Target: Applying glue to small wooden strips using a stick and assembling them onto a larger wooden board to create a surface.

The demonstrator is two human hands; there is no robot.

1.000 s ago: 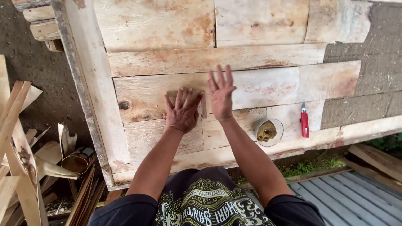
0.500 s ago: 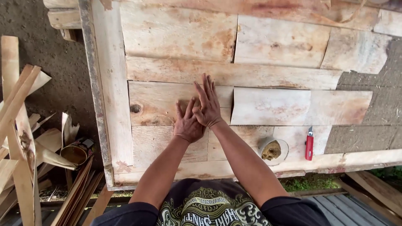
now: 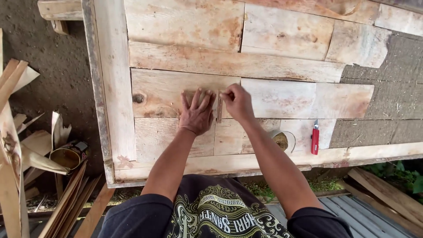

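Observation:
A large wooden panel [image 3: 110, 88] lies flat, covered with thin pale veneer pieces. My left hand [image 3: 197, 113] presses flat, fingers spread, on one veneer piece [image 3: 165, 90] near the panel's front. My right hand [image 3: 237, 102] is just to its right, fingers pinched on a thin narrow wood strip [image 3: 219, 112] that stands along the seam between two veneer pieces. Both forearms reach out from the bottom of the head view.
A red utility knife [image 3: 315, 137] and a small round glue tin [image 3: 280, 140] lie on the panel at my right. The panel's right part shows bare grey board [image 3: 387, 88]. Wood offcuts [image 3: 17, 145] and a can [image 3: 68, 154] lie on the ground left.
My right hand went from open fingers to pinching the thin strip beside my left hand. My left hand stayed pressed on the veneer. The view shifted closer and leftward.

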